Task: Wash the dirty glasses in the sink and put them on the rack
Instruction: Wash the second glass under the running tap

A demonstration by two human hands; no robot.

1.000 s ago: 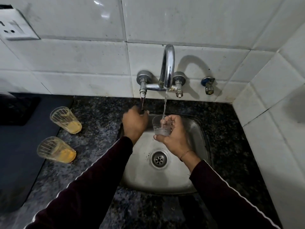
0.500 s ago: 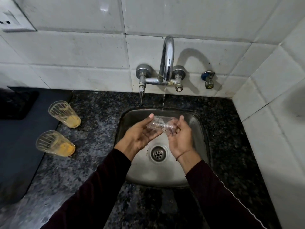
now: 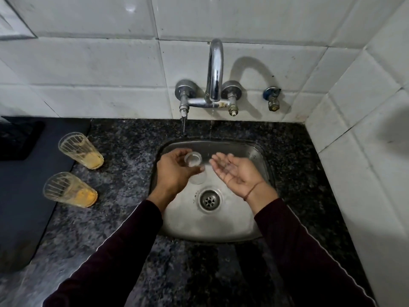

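1. The black speckled granite worktop (image 3: 124,151) wraps round the square stainless steel sink (image 3: 221,227), with white tiled wall behind. No rack that I can see anywhere, so wherever the clean one goes is out of frame. There's a dark flat mat or tray (image 3: 24,207) at 9 o'clock from the sink, can't tell what it is.

2. The chrome wall tap with the curved spout (image 3: 215,69) sits at 12 o'clock. Only a thin dribble is coming off it, as far as I can make out.

3. Two dirty ribbed glasses with yellow-orange residue are on the worktop out at 9 o'clock: the farther dirty glass (image 3: 80,150) and the nearer dirty glass (image 3: 69,189). Both are well apart from the hands and clearly on the left hand's side.

4. The left hand (image 3: 174,171) has its fingers and thumb curled round the small clear glass (image 3: 194,166), held over the sink basin just above the drain.

5. The right hand (image 3: 234,171) is palm up, fingers relaxed and spread, holding nothing. It's just beside the glass at its 3 o'clock, not touching.

6. That clear glass is tipped, base up toward 11 o'clock, mouth down toward 5 o'clock, so its long axis runs diagonal and it'd drain into the sink.

7. My read: it looks rinsed, and the left hand has it, so that hand carries it off to the rack.
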